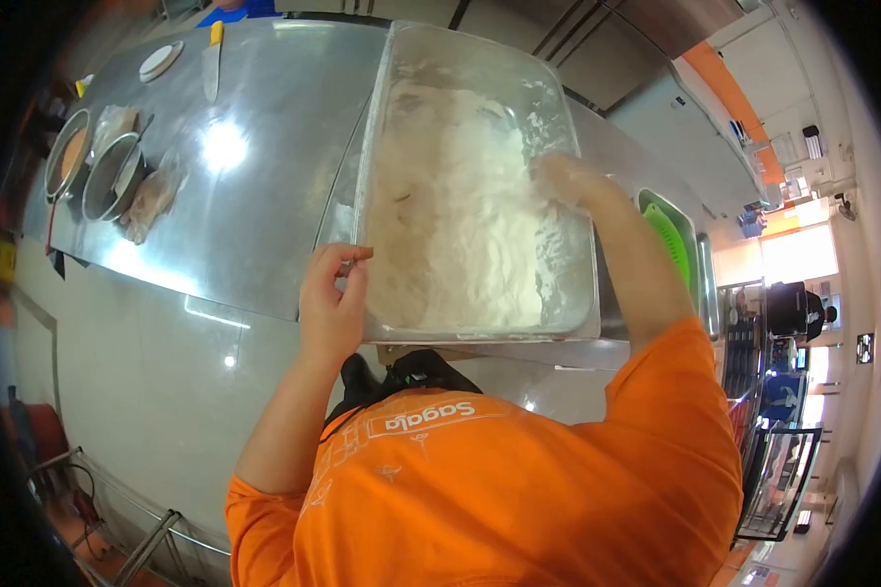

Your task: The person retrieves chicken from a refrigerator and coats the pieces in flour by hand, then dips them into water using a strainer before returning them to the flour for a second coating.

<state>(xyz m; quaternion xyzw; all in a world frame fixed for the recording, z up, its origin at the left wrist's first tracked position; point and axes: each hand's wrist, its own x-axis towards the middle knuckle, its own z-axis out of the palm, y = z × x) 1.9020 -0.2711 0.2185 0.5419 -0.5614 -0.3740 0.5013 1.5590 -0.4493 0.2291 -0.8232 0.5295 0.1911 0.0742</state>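
Observation:
A large metal tray with a spread of pale, flour-like powder lies in front of me. At its near left rim, my left hand is closed, thumb and forefinger pinched close together. A brownish bit shows at those fingertips, too small to name. My right hand is over the tray's right side, above the powder. Motion smears its fingers, so its grip and anything in it cannot be made out. A small dark mark sits in the powder on the left.
On the steel table to the left lie a yellow-handled knife, a white round lid, two metal bowls and a crumpled plastic bag. A green basket stands in a sink on the right.

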